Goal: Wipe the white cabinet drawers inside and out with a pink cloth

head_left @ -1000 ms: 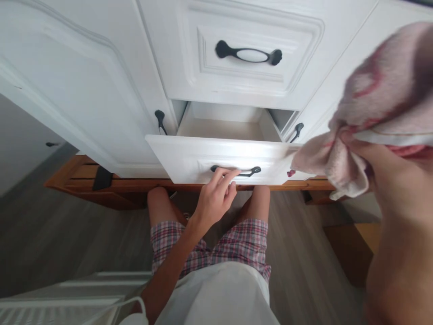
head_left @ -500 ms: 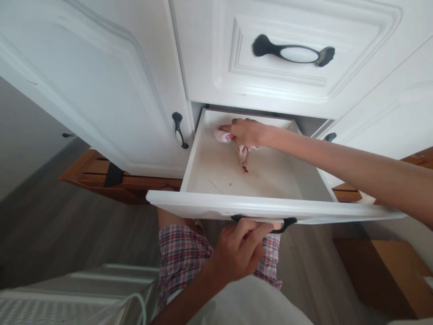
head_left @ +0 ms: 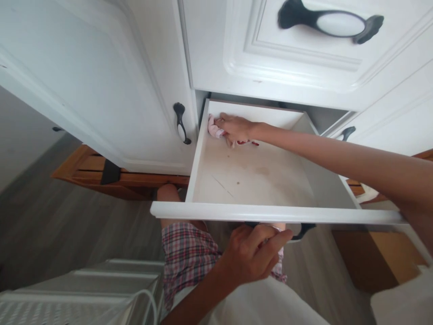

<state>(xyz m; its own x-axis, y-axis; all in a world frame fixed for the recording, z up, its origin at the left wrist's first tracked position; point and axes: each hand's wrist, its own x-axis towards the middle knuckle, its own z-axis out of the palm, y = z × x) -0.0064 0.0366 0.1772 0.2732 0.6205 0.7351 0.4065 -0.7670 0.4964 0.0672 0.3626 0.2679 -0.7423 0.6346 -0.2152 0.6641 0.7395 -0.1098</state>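
As if to steady the drawer [head_left: 237, 211], the left hand [head_left: 252, 255] grasped its front handle [head_left: 305, 231]; the right hand [head_left: 237, 128] clutched a cloth [head_left: 213, 128] at its far-left corner, apparently for wiping.

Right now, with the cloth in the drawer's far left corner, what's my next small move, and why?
Probably slide your right hand and the cloth toward the brownish smudge; it and a dark speck lie uncovered, while your left hand is at the front handle.
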